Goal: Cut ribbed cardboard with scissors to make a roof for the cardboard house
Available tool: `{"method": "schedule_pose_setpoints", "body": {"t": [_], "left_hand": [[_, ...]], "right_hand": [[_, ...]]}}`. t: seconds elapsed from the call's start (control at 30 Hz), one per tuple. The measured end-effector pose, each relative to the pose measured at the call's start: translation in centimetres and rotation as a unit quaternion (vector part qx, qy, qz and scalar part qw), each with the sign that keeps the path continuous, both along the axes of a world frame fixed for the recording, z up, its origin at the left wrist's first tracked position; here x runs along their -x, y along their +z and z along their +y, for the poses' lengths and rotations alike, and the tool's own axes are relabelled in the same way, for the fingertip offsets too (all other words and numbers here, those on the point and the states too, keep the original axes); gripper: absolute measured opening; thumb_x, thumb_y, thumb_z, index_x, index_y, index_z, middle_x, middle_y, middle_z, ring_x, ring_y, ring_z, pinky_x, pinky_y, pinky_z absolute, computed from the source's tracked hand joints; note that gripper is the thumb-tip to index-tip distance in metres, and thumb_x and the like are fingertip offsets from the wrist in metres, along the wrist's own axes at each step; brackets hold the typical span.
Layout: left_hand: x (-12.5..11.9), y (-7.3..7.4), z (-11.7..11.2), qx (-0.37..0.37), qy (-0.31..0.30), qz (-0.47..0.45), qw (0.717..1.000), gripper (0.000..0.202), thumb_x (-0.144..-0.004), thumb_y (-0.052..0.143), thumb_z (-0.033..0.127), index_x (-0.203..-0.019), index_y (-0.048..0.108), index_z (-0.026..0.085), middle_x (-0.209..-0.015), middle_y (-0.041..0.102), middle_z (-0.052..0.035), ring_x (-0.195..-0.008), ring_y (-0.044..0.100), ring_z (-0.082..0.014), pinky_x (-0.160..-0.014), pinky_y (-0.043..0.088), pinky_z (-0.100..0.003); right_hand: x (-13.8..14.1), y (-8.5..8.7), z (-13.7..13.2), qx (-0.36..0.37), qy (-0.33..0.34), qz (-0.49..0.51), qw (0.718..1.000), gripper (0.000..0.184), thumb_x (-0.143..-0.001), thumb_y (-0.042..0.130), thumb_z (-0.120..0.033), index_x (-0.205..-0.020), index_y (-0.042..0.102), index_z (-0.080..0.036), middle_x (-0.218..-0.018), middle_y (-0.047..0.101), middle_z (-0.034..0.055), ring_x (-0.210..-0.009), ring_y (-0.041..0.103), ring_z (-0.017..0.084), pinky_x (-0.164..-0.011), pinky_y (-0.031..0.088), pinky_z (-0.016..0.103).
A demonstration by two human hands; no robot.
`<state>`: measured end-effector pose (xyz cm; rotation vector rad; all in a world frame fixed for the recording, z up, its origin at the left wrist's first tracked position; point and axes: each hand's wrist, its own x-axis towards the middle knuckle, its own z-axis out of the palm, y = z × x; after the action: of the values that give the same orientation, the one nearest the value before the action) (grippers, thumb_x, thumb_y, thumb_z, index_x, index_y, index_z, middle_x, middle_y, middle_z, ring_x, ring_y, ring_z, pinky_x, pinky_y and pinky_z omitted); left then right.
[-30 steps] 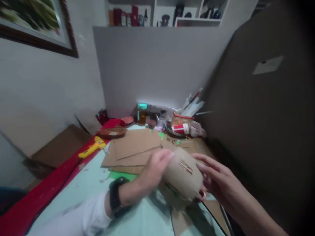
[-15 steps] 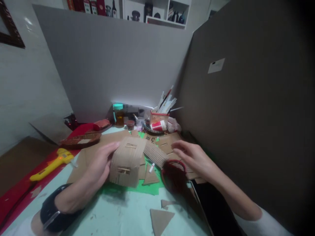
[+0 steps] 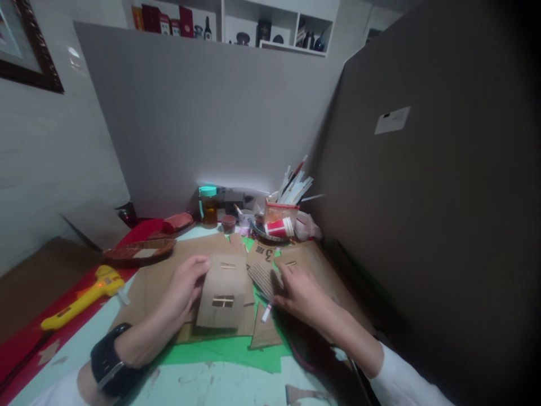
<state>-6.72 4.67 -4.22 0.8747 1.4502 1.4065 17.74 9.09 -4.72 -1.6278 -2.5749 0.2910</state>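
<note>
My left hand (image 3: 188, 285) grips the left edge of a brown cardboard panel (image 3: 215, 285) that has two cut-out windows with thin cross bars. The panel is held tilted above flat cardboard sheets and green paper. My right hand (image 3: 300, 290) has its thumb and fingers closed around the right end of a corrugated cardboard strip (image 3: 261, 276). A small white stick (image 3: 266, 313) lies just below the thumb, on a cardboard triangle (image 3: 265, 332). Under my right forearm is a dark shape with a red edge (image 3: 304, 361), perhaps the scissors' handle, mostly in shadow.
A yellow glue gun (image 3: 82, 299) lies at the left on red cloth. Behind are a wicker tray (image 3: 137, 251), a bottle with a turquoise lid (image 3: 208, 207), a red-and-white paper cup (image 3: 279, 228) and a box of white sticks (image 3: 282, 211). Grey panels (image 3: 203, 113) enclose the back and right.
My right hand has come down and left onto the corrugated strip, over where the red-handled scissors showed. The left hand still holds the windowed panel, now seen more upright. The view has shifted slightly.
</note>
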Motion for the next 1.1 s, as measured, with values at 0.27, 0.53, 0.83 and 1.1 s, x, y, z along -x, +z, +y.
{"method": "schedule_pose_setpoints", "body": {"t": [0.27,0.53,0.83,1.1], "left_hand": [[0.6,-1.8,1.3,0.011,-0.015,0.006,1.0,0.014,-0.093,0.063,0.019,-0.106,0.058,0.015,-0.085,0.061,0.0006,-0.063,0.056,-0.0104,-0.053,0.047,-0.022],[0.8,-0.7,0.8,-0.124,0.028,0.103,0.987,0.02,-0.083,0.07,0.021,-0.101,0.061,0.017,-0.12,0.058,-0.0075,-0.123,0.049,-0.0279,-0.11,0.036,-0.048],[-5.3,2.4,-6.8,-0.129,-0.185,-0.042,0.973,0.075,-0.082,0.07,0.034,-0.144,0.029,0.025,-0.086,0.068,-0.0001,-0.083,0.067,-0.0189,-0.082,0.05,-0.034],[-4.4,0.8,-7.3,-0.079,-0.205,-0.045,0.975,0.07,-0.08,0.073,0.026,-0.141,0.04,0.02,-0.084,0.068,-0.0002,-0.083,0.066,-0.0187,-0.078,0.048,-0.032]], "right_hand": [[-0.7,-0.9,1.2,0.013,-0.009,0.144,0.989,0.057,-0.085,0.075,-0.027,-0.136,0.051,-0.018,-0.128,0.057,0.0101,-0.12,0.055,0.03,-0.102,0.045,0.053],[-1.5,2.0,-2.8,0.139,-0.026,0.486,0.862,0.039,-0.084,0.068,-0.041,-0.11,0.056,-0.014,-0.105,0.066,0.0087,-0.095,0.063,0.023,-0.083,0.05,0.035],[1.9,1.0,-9.8,0.253,-0.024,0.622,0.74,0.043,-0.082,0.075,-0.05,-0.108,0.06,-0.02,-0.106,0.068,0.0064,-0.094,0.065,0.02,-0.081,0.052,0.03],[1.5,0.4,-10.3,0.177,-0.042,0.64,0.747,0.077,-0.08,0.076,-0.047,-0.142,0.034,-0.026,-0.092,0.057,-0.0007,-0.084,0.059,0.017,-0.082,0.05,0.032]]}}
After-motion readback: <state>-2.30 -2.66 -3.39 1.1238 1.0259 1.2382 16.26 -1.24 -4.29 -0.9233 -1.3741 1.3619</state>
